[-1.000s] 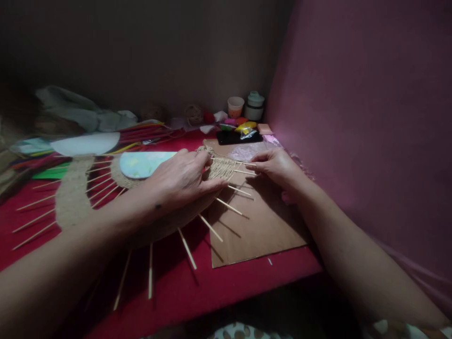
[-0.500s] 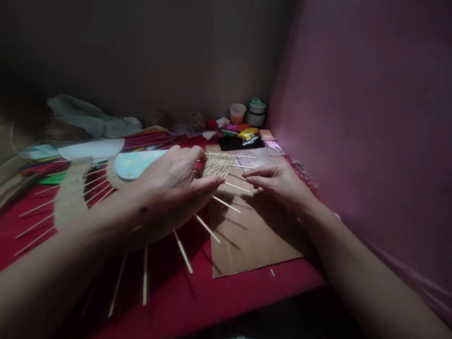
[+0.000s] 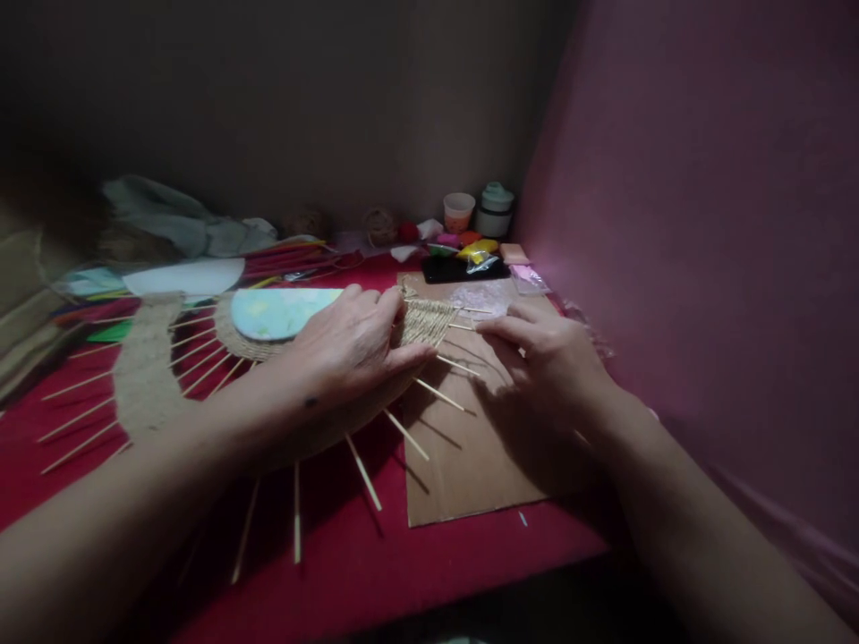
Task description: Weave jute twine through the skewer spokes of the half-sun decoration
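A round craft piece lies on the red tabletop (image 3: 349,546): a pale disc (image 3: 275,311) ringed with woven jute, with several thin wooden sticks (image 3: 439,394) fanning outward. My left hand (image 3: 352,344) lies flat on the woven jute band (image 3: 426,322), fingers pressing it down. My right hand (image 3: 550,353) hovers just right of the weave, fingertips pinched near the stick ends; whether it holds a strand of jute is too dim to tell. A brown cardboard sheet (image 3: 483,447) lies under the right part of the piece.
A pink wall (image 3: 704,224) stands close on the right. At the back sit a black phone (image 3: 463,266), coloured packets (image 3: 473,249), a cup (image 3: 458,211), a lidded jar (image 3: 495,207) and twine balls (image 3: 380,225). Coloured paper and cloth (image 3: 181,228) crowd the left.
My right hand drew back from the stick ends toward me, then rose again beside the weave. My left hand stayed pressed on the jute band. The view shifted slightly.
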A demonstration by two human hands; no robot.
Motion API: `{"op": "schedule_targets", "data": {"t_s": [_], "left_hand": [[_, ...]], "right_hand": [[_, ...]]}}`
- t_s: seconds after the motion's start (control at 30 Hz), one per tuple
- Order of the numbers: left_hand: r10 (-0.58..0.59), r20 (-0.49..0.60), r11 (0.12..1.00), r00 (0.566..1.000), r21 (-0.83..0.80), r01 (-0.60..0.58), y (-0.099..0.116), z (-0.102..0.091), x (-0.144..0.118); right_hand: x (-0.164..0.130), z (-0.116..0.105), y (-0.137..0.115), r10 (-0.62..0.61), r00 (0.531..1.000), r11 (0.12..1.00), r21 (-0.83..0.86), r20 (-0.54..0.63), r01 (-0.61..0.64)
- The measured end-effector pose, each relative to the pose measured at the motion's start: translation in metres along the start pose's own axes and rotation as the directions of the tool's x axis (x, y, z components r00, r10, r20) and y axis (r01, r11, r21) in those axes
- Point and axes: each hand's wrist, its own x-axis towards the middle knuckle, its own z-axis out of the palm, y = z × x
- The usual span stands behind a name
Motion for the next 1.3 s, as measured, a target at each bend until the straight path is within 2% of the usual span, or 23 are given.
{"op": "schedule_targets", "data": {"t_s": [0.1,0.23,0.33,0.47,0.7,0.87,1.07,1.17,1.3], "left_hand": [[0.022,-0.005,1.000,1.000,0.009,-0.022,0.002,0.004,-0.001],[0.031,-0.003,0.999,1.000,0.012,-0.031,0.007,0.004,-0.003],[0.014,0.023,1.000,1.000,0.014,-0.015,0.009,0.002,-0.003],[0.003,0.011,1.000,1.000,0.019,-0.003,0.007,0.002,-0.002],[-0.020,0.001,0.999,1.000,0.043,0.020,-0.006,0.010,0.004],[-0.034,0.032,0.999,0.999,0.000,0.034,-0.011,0.012,0.008],[-0.038,0.020,0.999,0.999,-0.022,0.038,-0.015,0.012,0.011],[-0.041,0.000,0.999,0.999,-0.017,0.041,-0.016,0.011,0.010],[-0.041,0.004,0.999,0.999,0.018,0.041,-0.015,0.015,0.011]], "right_hand": [[0.000,0.006,-0.010,-0.044,0.998,0.998,-0.053,0.047,0.046],[-0.003,0.012,-0.016,-0.078,0.990,0.996,0.054,0.115,0.072],[-0.006,0.013,-0.011,-0.042,0.987,0.988,0.152,0.156,0.017],[-0.007,0.010,-0.005,0.047,0.971,0.984,0.156,0.233,-0.085],[-0.005,0.010,-0.004,0.057,0.947,0.978,0.171,0.317,-0.116],[-0.003,0.009,-0.003,0.085,0.887,0.961,0.197,0.455,-0.194],[-0.001,0.003,-0.008,0.015,0.823,0.935,0.283,0.568,-0.213],[-0.004,0.005,-0.011,-0.049,0.814,0.933,0.317,0.578,-0.169],[-0.009,0.013,-0.018,-0.138,0.860,0.969,0.247,0.491,0.015]]}}
